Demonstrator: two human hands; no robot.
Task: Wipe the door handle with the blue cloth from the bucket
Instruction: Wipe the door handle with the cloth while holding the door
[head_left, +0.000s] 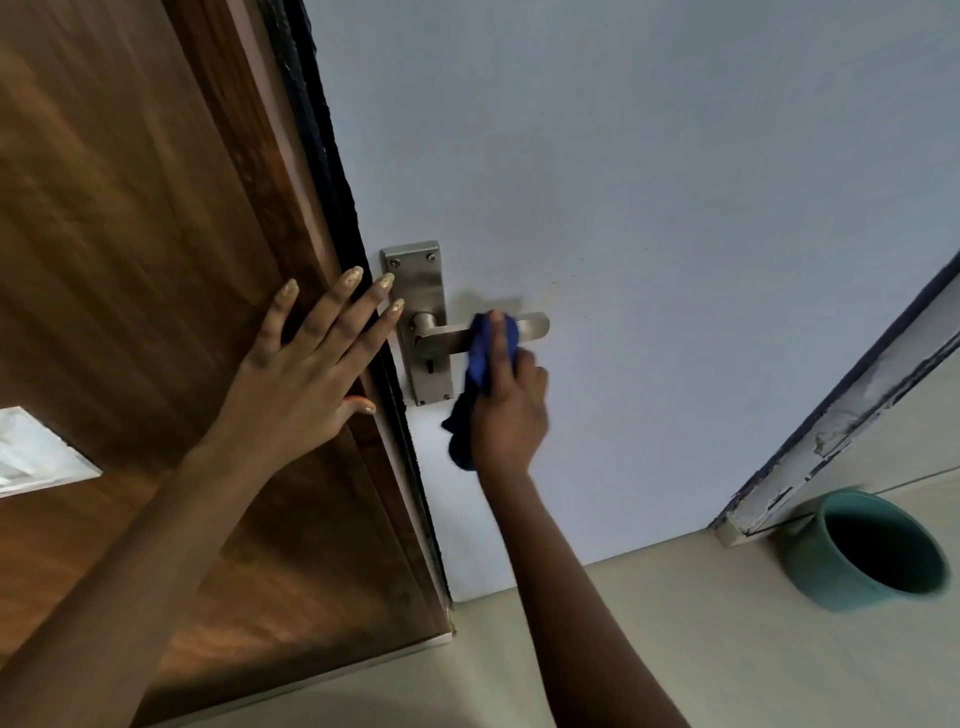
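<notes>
The right hand (511, 410) is closed around the blue cloth (480, 374) and presses it on the lever of the door handle (441, 332), while the cloth's tail hangs below the lever. Left of the handle, the left hand (306, 374) lies flat with fingers spread on the wooden frame (156, 234). The teal bucket (867, 551) stands on the floor, well right of and below the handle; no writing is legible anywhere.

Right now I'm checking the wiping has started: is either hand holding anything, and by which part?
The right hand holds the blue cloth by its upper part, pressed on the door handle; its tail hangs below. The left hand holds nothing.
</notes>
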